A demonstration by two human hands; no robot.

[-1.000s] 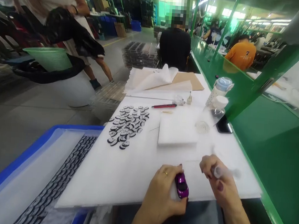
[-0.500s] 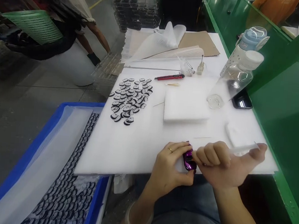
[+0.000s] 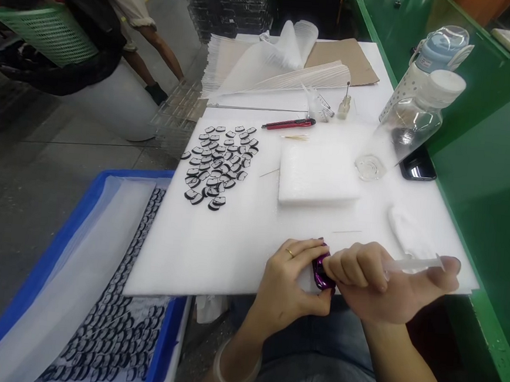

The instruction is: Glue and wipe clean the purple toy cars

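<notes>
At the front edge of the table, a small shiny purple part (image 3: 322, 274) is gripped between the thumb and fingers of my left hand (image 3: 283, 284). My right hand (image 3: 374, 283) is wrapped around a slim translucent syringe (image 3: 414, 264), its thumb stretched along to the flanged end. The syringe's tip is hidden by my right fingers, which meet the purple part. Beyond my hands, a thin needle-like rod (image 3: 347, 231) lies on the white foam sheet. A white foam block (image 3: 318, 175) is farther back.
Many small black-and-white pieces (image 3: 222, 165) are spread at left. A red utility knife (image 3: 289, 123), a small glass bottle (image 3: 344, 108) and a clear water bottle (image 3: 412, 130) stand or lie behind. A phone (image 3: 418, 165) is at right, a crumpled white cloth (image 3: 408, 229) nearer. A blue tray (image 3: 73, 232) sits at lower left.
The view has shifted slightly. My left hand keeps its hold on the purple part. My right fingers have tilted a little, and more of the syringe shows.
</notes>
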